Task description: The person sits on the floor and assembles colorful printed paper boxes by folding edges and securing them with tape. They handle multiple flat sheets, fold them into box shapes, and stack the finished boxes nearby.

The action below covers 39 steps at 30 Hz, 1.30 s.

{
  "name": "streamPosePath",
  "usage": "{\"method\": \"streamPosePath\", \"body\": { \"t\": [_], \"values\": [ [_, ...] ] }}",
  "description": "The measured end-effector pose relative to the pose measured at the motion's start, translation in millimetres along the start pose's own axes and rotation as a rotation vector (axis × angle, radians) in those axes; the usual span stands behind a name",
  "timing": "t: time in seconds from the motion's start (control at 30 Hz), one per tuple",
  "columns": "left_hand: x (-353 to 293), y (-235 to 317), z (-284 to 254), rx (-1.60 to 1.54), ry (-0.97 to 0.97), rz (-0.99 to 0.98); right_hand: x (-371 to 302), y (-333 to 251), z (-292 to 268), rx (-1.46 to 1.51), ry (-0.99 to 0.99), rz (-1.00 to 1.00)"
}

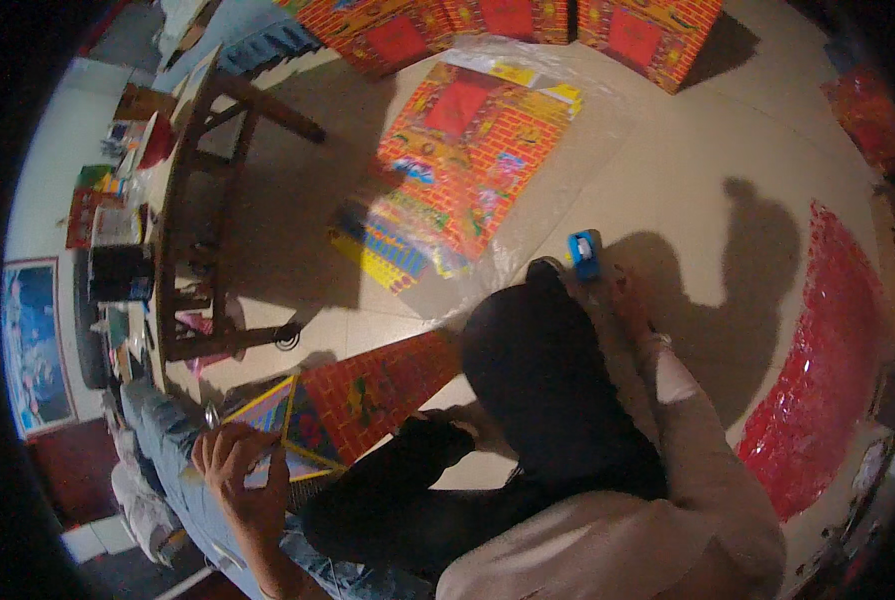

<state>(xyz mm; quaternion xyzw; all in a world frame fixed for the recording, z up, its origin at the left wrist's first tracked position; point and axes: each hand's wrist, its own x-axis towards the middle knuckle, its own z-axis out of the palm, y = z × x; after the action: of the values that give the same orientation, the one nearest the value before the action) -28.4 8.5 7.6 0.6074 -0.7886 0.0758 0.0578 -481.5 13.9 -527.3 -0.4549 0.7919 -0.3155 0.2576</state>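
My left hand is raised at the left, its bare forearm coming from the lower edge. Its fingers curl toward the thumb; whatever lies between them is too small to make out. Below it is a triangular printed card piece with yellow edges, beside a brick-patterned card panel. My right arm, in a beige sleeve, reaches down toward the floor. My right hand has its fingers extended and seems to hold nothing. Just left of its fingertips lies a small blue object with a white patch.
Printed brick-patterned sheets lie on clear plastic film on the floor. Upright brick-patterned boxes stand beyond them. A wooden table is at the left, near denim-clad legs. Shiny red wrapping lies at the right. Black-clothed knees fill the middle.
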Motion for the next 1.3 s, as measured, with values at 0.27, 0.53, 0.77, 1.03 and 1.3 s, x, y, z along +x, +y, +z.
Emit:
{"method": "streamPosePath", "body": {
  "t": [0.27, 0.53, 0.77, 1.03, 1.3],
  "values": [
    [-6, -5, 7, -0.011, 0.018, -0.05, 63, 23, 31, 0.245, -0.104, 0.15],
    [-1, 0, 5, -0.015, -0.012, -0.049, 71, 35, 36, 0.216, -0.21, 0.322],
    [-9, -4, 3, 0.015, -0.02, -0.071, 55, -1, 18, 0.783, -0.446, 0.571],
    [-6, -1, 3, -0.013, -0.033, -0.067, 56, 7, 15, 0.669, -0.533, 0.392],
    [-7, -3, 6, -0.018, 0.001, -0.058, 27, 35, 39, 0.815, -0.415, 0.437]
  ]
}}
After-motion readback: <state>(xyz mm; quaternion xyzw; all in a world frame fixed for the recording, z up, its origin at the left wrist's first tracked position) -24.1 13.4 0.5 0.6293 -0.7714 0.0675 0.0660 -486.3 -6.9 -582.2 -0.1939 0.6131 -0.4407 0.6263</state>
